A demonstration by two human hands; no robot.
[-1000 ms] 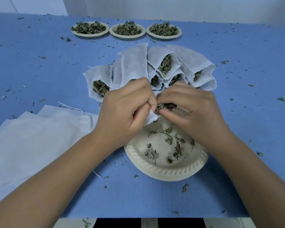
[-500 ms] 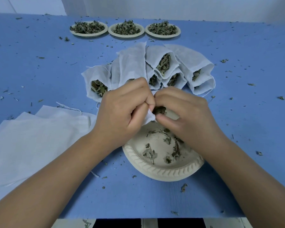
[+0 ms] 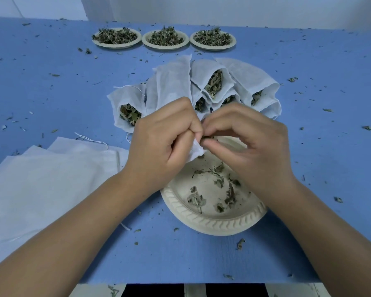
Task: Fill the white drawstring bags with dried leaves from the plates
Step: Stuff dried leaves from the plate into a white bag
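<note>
left fingers [image 3: 186, 123] tight on a crumpled white bag [image 3: 194, 151], right fingers [image 3: 223, 119] pinching dark leaves [image 3: 207, 137]

Blue table [image 3: 308, 86] spans the view from 9 to 3 o'clock, and its near edge runs straight across at 6 o'clock. A plain white wall [image 3: 223, 9] stands behind the far edge at 12 o'clock, with a vertical corner line toward 11 o'clock. Pale floor [image 3: 287, 290] with dark bands shows below the table at 6 o'clock. Light is soft and even.

left grip [image 3: 165, 142] curled tight, right grip [image 3: 244, 144] pinching, forearms angled inward
</note>
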